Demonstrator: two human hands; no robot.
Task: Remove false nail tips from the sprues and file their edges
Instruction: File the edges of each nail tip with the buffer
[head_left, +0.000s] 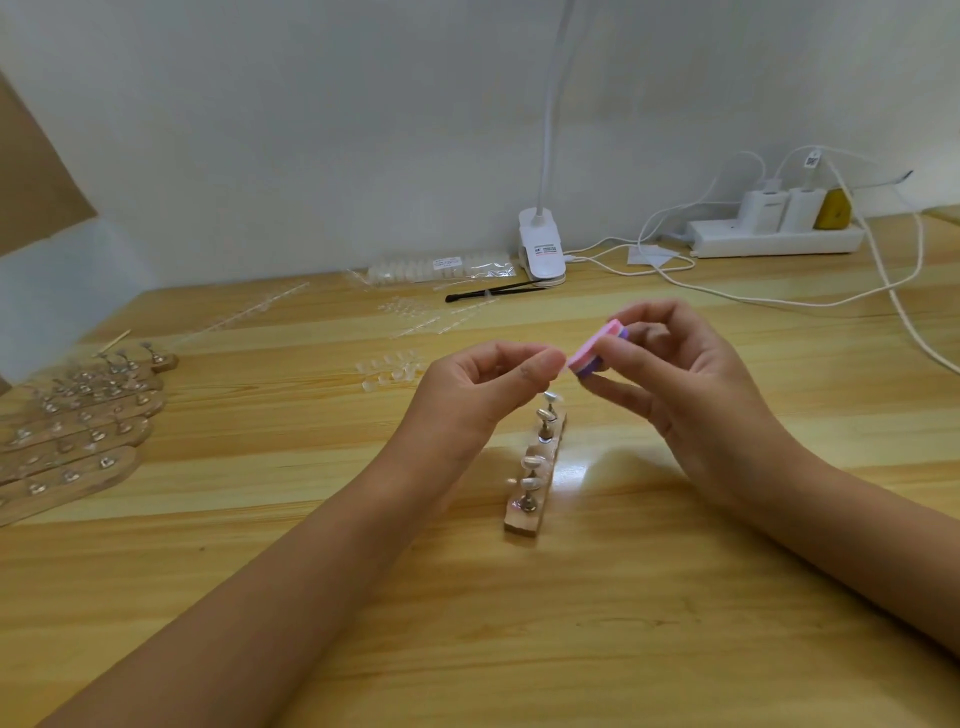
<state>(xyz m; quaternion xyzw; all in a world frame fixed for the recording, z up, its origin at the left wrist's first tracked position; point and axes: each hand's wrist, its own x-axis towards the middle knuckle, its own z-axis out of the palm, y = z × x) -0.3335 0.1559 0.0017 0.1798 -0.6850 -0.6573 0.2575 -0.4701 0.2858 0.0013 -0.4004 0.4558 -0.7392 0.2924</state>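
Note:
My right hand (670, 374) grips a small pink-and-purple file block (595, 353) between thumb and fingers. My left hand (483, 384) pinches something tiny at its fingertips against the block's pink face; the item is too small to make out. Both hands hover above a wooden holder strip (522, 519) with nail tips on metal pegs (537, 447). Loose clear nail tips (389, 371) lie on the table behind my left hand. Clear sprues (431, 317) lie further back.
A stack of wooden holder strips (78, 431) lies at the left. A packet of nail tips (441, 267), a black tool (493, 292), a white clip lamp (540, 249) and a power strip (774, 236) with cables (779, 299) sit along the back wall.

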